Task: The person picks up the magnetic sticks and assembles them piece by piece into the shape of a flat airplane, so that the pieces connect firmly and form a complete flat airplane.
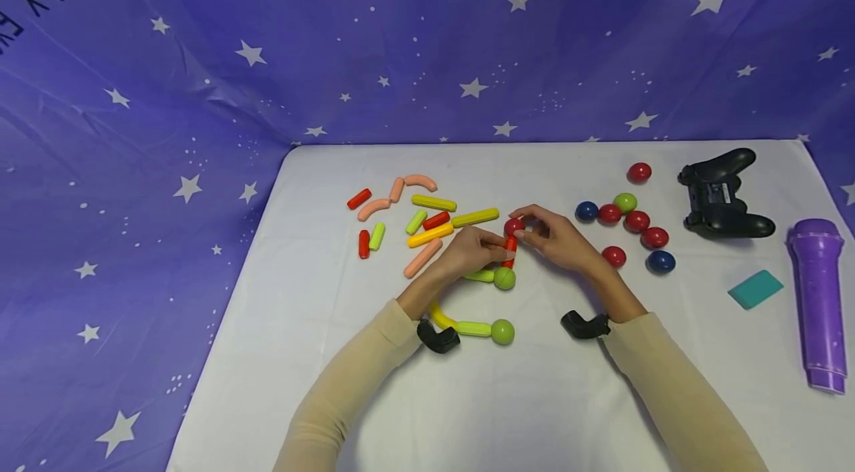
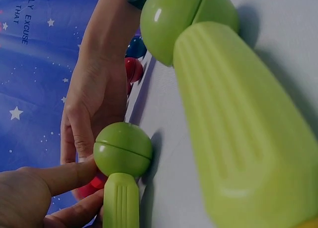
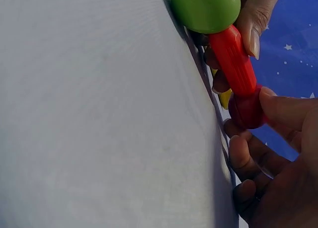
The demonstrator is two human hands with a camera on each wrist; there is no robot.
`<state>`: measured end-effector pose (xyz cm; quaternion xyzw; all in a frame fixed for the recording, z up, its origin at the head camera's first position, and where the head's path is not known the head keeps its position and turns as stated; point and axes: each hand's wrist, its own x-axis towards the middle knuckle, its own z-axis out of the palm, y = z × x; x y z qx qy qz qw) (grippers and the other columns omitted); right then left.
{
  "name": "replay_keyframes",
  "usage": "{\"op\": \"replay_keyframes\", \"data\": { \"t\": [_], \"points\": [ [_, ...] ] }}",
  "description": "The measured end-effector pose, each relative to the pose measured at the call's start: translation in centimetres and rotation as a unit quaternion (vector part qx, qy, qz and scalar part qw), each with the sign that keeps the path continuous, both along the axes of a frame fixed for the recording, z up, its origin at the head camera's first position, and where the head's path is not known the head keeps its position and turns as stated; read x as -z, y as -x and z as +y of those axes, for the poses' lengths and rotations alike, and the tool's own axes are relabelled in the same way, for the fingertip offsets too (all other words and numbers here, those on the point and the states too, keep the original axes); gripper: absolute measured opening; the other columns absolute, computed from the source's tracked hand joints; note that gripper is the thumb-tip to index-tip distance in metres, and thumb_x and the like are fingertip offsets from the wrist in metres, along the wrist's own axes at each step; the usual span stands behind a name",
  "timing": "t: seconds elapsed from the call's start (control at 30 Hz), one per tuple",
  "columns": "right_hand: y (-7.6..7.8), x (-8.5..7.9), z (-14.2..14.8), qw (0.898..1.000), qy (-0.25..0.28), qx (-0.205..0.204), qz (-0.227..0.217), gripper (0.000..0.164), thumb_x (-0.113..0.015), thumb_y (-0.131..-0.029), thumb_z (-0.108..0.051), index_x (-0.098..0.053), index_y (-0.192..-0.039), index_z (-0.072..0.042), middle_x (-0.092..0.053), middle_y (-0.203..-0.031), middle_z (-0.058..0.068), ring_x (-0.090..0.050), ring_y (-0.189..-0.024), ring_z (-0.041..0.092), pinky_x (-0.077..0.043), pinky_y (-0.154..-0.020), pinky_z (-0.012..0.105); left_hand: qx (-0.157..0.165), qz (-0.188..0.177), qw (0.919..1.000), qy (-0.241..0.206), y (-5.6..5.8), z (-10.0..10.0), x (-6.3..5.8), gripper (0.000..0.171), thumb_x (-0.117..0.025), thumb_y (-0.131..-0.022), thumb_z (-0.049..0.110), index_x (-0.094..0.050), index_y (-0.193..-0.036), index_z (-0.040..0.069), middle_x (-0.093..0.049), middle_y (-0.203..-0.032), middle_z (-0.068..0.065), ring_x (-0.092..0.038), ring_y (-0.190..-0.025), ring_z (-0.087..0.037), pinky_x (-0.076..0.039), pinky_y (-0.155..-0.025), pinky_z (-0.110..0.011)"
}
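My left hand [image 1: 470,251] holds a short red ribbed stick [image 3: 232,59] between thumb and fingers. A red ball [image 3: 246,109] sits at the stick's far end, pinched by the thumb and fingers of my right hand [image 1: 556,236]. At the stick's near end is a green ball [image 1: 504,278], joined to a light green stick [image 1: 479,275] that runs left beneath my left hand. Closer to me, another green ball [image 1: 502,332] is joined to a green stick [image 1: 474,329] and a yellow curved piece [image 1: 441,318], partly hidden by the left wrist.
Left of the hands lie loose sticks in red, green, yellow and peach, among them a yellow stick [image 1: 475,217]. To the right are several red balls [image 1: 654,237], blue balls [image 1: 661,262], a black game controller [image 1: 721,194], a teal block [image 1: 755,289] and a purple tube [image 1: 820,301].
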<state>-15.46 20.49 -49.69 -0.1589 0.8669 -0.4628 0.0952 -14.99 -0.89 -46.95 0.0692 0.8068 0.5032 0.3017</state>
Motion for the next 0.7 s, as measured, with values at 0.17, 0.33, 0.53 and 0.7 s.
{"op": "replay_keyframes", "data": {
  "t": [0.17,0.33,0.53,0.7],
  "points": [
    [0.04,0.16,0.01,1.000,0.001,-0.004,-0.013,0.035,-0.055,-0.101,-0.022,-0.056,-0.136,-0.016,-0.062,-0.117,0.008,-0.055,-0.095,0.024,-0.045,-0.084,0.038,-0.005,0.000,1.0000,-0.005,-0.10,0.03,0.17,0.032,-0.072,-0.089,0.023,-0.071,-0.116,0.005,-0.073,-0.091,-0.001,-0.062,-0.073,-0.009,-0.050,-0.065,-0.019],
    [0.10,0.29,0.11,1.000,0.006,-0.002,-0.014,0.034,-0.051,-0.103,-0.027,-0.057,-0.135,-0.016,-0.061,-0.127,0.008,-0.055,-0.106,0.023,-0.042,-0.096,0.043,-0.014,0.004,0.9999,-0.003,-0.18,0.10,0.30,0.033,-0.073,-0.089,0.024,-0.072,-0.116,0.006,-0.073,-0.090,0.000,-0.062,-0.073,-0.009,-0.050,-0.065,-0.019],
    [0.11,0.36,0.10,1.000,0.008,0.001,0.001,0.033,-0.054,-0.101,-0.022,-0.059,-0.133,-0.016,-0.061,-0.121,0.009,-0.053,-0.097,0.021,-0.043,-0.087,0.037,-0.019,0.002,0.9998,0.001,-0.16,0.18,0.33,0.032,-0.074,-0.088,0.024,-0.072,-0.114,0.006,-0.074,-0.090,-0.001,-0.064,-0.073,-0.009,-0.051,-0.066,-0.020],
    [0.16,0.41,0.02,1.000,0.008,0.003,-0.007,0.034,-0.055,-0.100,-0.021,-0.059,-0.134,-0.015,-0.060,-0.123,0.010,-0.052,-0.097,0.023,-0.043,-0.087,0.038,-0.021,0.000,0.9998,0.000,-0.15,0.21,0.25,0.032,-0.074,-0.088,0.024,-0.072,-0.113,0.005,-0.074,-0.089,-0.001,-0.066,-0.073,-0.009,-0.052,-0.066,-0.020]
  ]
}}
